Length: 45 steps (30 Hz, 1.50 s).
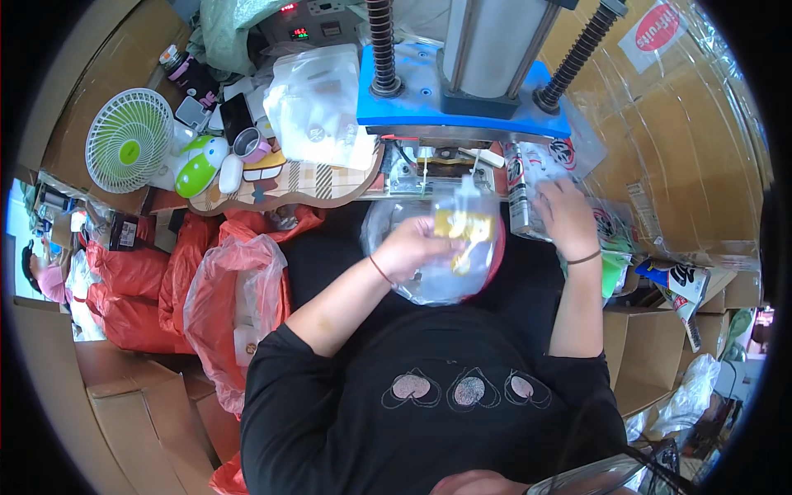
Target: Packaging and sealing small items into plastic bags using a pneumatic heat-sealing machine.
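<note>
- Head view, looking down: the left hand (410, 247) has its fingers (441, 242) curled and pinched on a small clear pouch (467, 227) with a yellow patch on it, holding it up over the lap, just near of the press.
- That pouch has a narrow spout at its far end, pointing toward the press; it looks thin, light and floppy, probably slick, so a pinch at the flat edge or at the stiffer spout would steady it best.
- Beneath the pouch sits a clear round bowl (412, 276) with a red rim, resting in the lap.
- To the right, the right hand (568, 216) lies palm down with fingers spread on a stack of printed packets (528, 186); whether it grips one I cannot tell.
- Farther off stands a blue press (462, 91) with black coiled springs and a grey cylinder, on the counter (388, 191).
- Far left on the counter: a heap of clear bags (318, 107), a small white-and-green fan (129, 140), a roll of tape (250, 144).
- Left of the person hang red sacks (140, 280) and a clear bag (239, 305); cardboard boxes (652, 355) flank the right.
</note>
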Motion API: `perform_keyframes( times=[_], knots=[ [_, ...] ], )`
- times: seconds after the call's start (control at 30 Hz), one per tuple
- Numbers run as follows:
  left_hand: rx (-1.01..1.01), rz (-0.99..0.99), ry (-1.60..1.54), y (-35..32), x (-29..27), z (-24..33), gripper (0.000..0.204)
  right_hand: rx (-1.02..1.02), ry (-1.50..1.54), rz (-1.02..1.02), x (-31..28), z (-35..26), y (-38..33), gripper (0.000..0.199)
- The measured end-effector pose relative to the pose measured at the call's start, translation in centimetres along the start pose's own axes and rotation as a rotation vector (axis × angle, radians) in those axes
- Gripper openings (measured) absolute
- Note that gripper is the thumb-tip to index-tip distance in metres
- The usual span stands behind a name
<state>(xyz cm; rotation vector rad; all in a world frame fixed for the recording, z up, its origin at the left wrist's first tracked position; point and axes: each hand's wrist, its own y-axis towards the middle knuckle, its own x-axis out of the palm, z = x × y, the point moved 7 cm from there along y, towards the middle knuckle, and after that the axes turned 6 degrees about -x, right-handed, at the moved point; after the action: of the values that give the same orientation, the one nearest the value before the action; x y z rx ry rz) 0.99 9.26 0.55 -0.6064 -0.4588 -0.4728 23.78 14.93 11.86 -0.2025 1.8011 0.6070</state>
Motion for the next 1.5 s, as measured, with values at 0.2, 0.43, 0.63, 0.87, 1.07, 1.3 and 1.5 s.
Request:
perform_keyframes(
  times=[0.2, 0.43, 0.63, 0.87, 1.07, 1.3, 1.5],
  knots=[
    [0.041, 0.052, -0.115, 2.3, -3.6, 3.1, 0.028, 0.127, 0.107, -0.244, 4.5, 3.6, -2.5, 0.021],
    [0.765, 1.080, 1.314, -5.0, -11.5, 13.8, 0.062, 0.070, 0.216, 0.095, 2.5, 4.2, -3.2, 0.020],
    [0.494, 0.787, 1.950, -6.0, -9.8, 8.7, 0.052, 0.106, 0.217, 0.228, -0.9, 2.2, -3.4, 0.022],
    [0.501, 0.536, 0.648, -6.5, -8.3, 6.2, 0.015, -0.026, 0.700, -0.013, -0.3, -4.6, -0.3, 0.021],
    [0.341, 0.334, 0.678, -4.6, -3.0, 3.4, 0.014, -0.104, 0.985, 0.162, -0.8, -8.4, 1.6, 0.013],
    [0.171, 0.037, 0.284, -3.2, 1.4, -0.1, 0.026, -0.052, 0.826, 0.075, -0.5, -5.6, 1.1, 0.013],
    [-0.014, -0.090, 0.049, -2.2, 1.4, -1.9, 0.021, 0.030, 0.281, 0.024, -2.2, -3.3, 1.8, 0.028]
  ],
)
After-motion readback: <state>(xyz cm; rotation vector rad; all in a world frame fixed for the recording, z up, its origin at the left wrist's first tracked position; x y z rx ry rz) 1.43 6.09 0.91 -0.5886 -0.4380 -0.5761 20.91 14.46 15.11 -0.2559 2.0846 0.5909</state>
